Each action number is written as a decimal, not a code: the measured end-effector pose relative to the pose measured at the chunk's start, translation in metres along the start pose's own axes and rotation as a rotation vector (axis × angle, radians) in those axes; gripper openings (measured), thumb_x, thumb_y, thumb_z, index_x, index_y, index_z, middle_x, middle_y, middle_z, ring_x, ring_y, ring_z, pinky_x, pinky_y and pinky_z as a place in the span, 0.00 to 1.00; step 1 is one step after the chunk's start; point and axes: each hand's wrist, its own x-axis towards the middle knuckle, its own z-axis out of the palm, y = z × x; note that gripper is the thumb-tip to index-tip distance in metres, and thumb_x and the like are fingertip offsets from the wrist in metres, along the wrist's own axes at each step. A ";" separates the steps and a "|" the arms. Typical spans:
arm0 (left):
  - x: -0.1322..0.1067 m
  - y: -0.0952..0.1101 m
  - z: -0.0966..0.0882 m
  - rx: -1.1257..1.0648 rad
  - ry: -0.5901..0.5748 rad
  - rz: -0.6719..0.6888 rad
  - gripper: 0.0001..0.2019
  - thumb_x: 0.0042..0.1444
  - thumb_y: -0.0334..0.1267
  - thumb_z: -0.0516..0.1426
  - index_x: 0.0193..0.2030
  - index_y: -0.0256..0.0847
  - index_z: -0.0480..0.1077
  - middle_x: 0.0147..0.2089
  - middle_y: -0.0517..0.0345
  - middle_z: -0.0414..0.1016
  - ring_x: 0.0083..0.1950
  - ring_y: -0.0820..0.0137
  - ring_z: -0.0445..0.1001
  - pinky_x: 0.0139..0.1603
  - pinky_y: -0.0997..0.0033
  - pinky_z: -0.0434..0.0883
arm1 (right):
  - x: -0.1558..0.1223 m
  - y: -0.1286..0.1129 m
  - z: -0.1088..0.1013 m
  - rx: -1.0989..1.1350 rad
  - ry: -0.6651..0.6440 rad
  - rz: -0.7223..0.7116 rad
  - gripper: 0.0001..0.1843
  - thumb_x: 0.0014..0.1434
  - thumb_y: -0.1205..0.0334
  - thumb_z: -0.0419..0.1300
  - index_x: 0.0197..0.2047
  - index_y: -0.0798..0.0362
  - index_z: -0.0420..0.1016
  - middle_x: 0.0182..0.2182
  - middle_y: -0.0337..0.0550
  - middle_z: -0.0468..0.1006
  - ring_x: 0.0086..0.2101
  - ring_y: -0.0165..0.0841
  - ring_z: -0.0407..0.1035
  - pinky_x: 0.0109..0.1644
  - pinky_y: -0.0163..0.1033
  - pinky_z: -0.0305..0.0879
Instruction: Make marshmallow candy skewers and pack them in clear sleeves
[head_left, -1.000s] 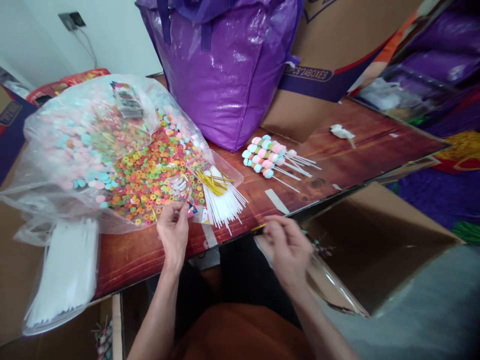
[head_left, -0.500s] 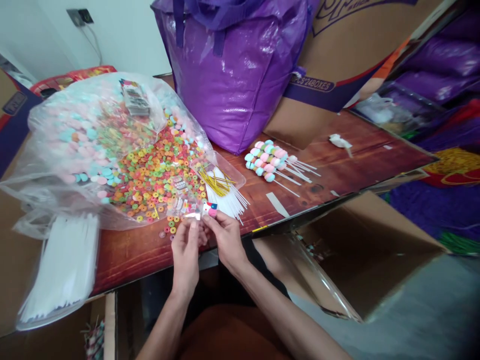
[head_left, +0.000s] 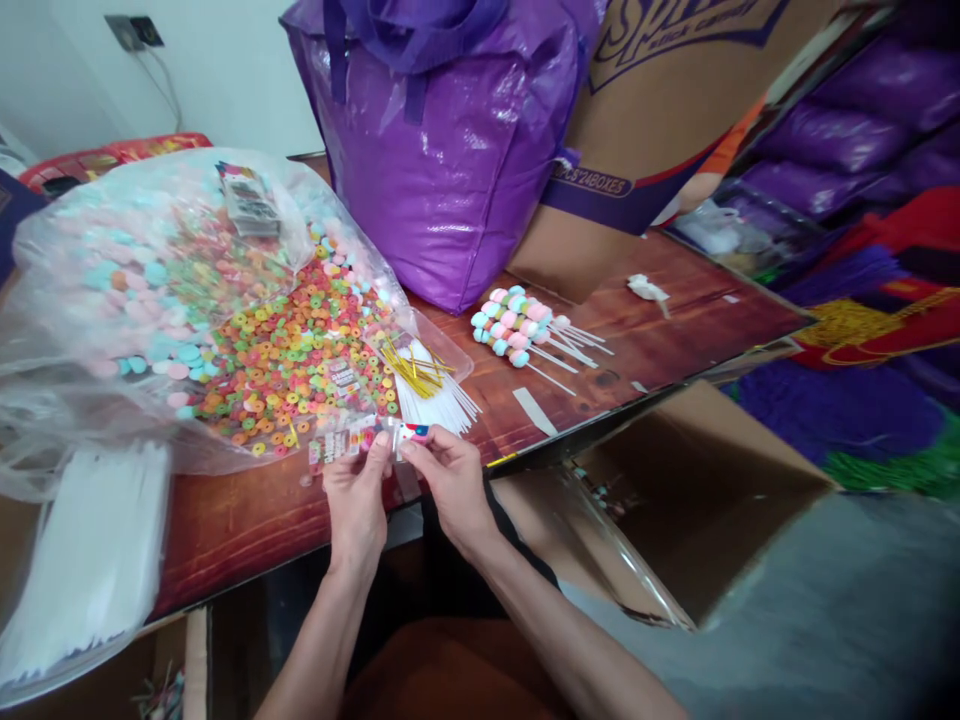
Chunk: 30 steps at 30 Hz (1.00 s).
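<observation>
My left hand (head_left: 357, 505) and my right hand (head_left: 459, 490) meet at the table's front edge, thumbs and fingers closed on a small clear printed plastic wrapper (head_left: 414, 432). Part of it sticks out beyond the left fingers; how the film is folded is too small to tell. Just behind the hands lie colourful ring candies (head_left: 300, 340) on clear plastic. White sticks (head_left: 442, 402) with gold twist ties (head_left: 411, 368) across them are close to the right hand. Further right, several candy skewers (head_left: 517, 322) with pink and blue marshmallows lie side by side.
A large purple bag (head_left: 442, 190) and a cardboard box (head_left: 660, 120) stand at the back. Pink and blue marshmallows (head_left: 142, 320) fill a clear bag at left, beside a bundle of white sticks (head_left: 97, 540). An open carton (head_left: 705, 500) sits below the table's right edge.
The view has turned slightly right, so the table's contents appear further left. Both hands still grip the wrapper, and more of its printed film shows left of the left fingers.
</observation>
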 end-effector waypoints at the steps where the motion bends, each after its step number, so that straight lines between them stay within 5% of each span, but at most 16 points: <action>1: -0.002 -0.001 0.001 0.010 0.006 0.020 0.17 0.42 0.44 0.72 0.23 0.36 0.72 0.22 0.65 0.66 0.24 0.81 0.61 0.28 0.80 0.64 | 0.000 -0.001 0.001 -0.006 0.010 -0.013 0.17 0.57 0.53 0.65 0.24 0.53 0.67 0.22 0.33 0.64 0.25 0.26 0.57 0.30 0.33 0.57; 5: -0.008 0.000 0.006 -0.012 0.036 0.050 0.22 0.44 0.48 0.71 0.20 0.36 0.66 0.20 0.68 0.60 0.22 0.81 0.56 0.24 0.80 0.60 | -0.005 -0.005 0.003 -0.129 0.020 -0.082 0.21 0.63 0.50 0.58 0.23 0.52 0.64 0.20 0.33 0.61 0.23 0.26 0.55 0.28 0.34 0.54; 11: -0.005 0.007 -0.002 -0.157 0.087 -0.082 0.17 0.37 0.40 0.74 0.27 0.36 0.72 0.28 0.64 0.71 0.27 0.79 0.64 0.28 0.79 0.66 | -0.005 -0.004 -0.007 -0.315 0.073 -0.185 0.20 0.63 0.55 0.57 0.22 0.52 0.60 0.22 0.34 0.60 0.27 0.27 0.55 0.32 0.35 0.55; 17: 0.000 0.007 0.003 -0.206 0.215 -0.037 0.19 0.33 0.36 0.75 0.25 0.35 0.70 0.29 0.65 0.71 0.29 0.81 0.64 0.26 0.83 0.63 | 0.003 -0.003 -0.008 -0.097 0.042 -0.062 0.13 0.55 0.57 0.64 0.26 0.53 0.67 0.22 0.32 0.62 0.26 0.27 0.54 0.32 0.34 0.54; 25: 0.004 0.010 0.010 -0.209 0.117 -0.100 0.17 0.38 0.34 0.74 0.28 0.37 0.70 0.29 0.67 0.71 0.28 0.80 0.64 0.31 0.77 0.68 | 0.012 -0.015 -0.019 -0.243 0.016 -0.151 0.24 0.63 0.52 0.58 0.20 0.51 0.54 0.21 0.32 0.53 0.25 0.26 0.49 0.30 0.35 0.49; 30: 0.014 0.015 0.017 -0.286 0.200 -0.049 0.20 0.36 0.32 0.75 0.25 0.37 0.65 0.28 0.69 0.71 0.25 0.82 0.62 0.27 0.80 0.65 | 0.044 -0.039 -0.047 -0.505 0.184 -0.307 0.19 0.65 0.54 0.55 0.23 0.52 0.64 0.21 0.34 0.61 0.26 0.28 0.57 0.32 0.35 0.55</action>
